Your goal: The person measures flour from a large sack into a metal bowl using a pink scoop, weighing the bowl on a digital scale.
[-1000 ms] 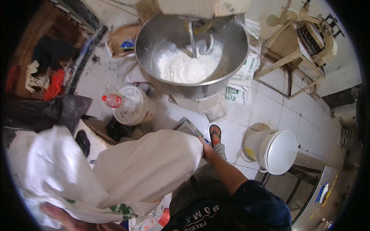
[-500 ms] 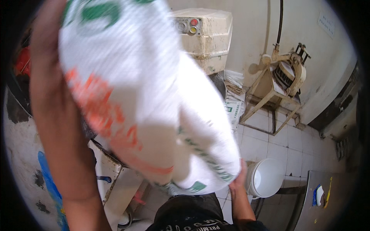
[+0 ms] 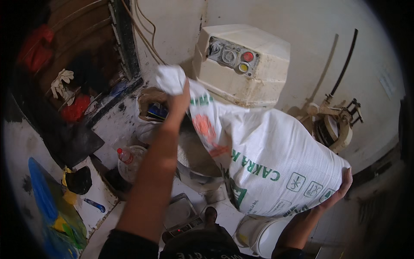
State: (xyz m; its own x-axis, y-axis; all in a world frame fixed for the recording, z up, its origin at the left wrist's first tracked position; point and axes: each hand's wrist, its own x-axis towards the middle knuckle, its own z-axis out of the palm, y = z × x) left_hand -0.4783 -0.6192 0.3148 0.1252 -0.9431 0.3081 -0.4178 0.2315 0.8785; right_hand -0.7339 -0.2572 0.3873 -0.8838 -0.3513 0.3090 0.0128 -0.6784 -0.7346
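A large white woven sack (image 3: 276, 155) with green and orange print lies slanted across my view, held up off the floor. My left hand (image 3: 180, 101) is closed around its narrow, bunched upper-left end. At its wide lower-right end, my right hand (image 3: 340, 187) grips the corner from outside. Below the sack's left edge stands a metal mixing bowl (image 3: 184, 170) with pale powder visible inside, partly covered by the sack. Behind them rises a cream machine head (image 3: 241, 64) with red and yellow buttons. Whether anything leaves the sack is hidden.
A digital scale (image 3: 183, 216) sits by my foot, with a white bucket (image 3: 269, 237) to its right. Left of the bowl are a red-capped bottle (image 3: 125, 155) and an open brown paper bag (image 3: 148, 95). A metal press-like machine (image 3: 334, 125) stands at right.
The sack has gone from close before me, filling the view, to farther off and right, slanting beside the bowl. Both hands still hold it. My view has turned left.
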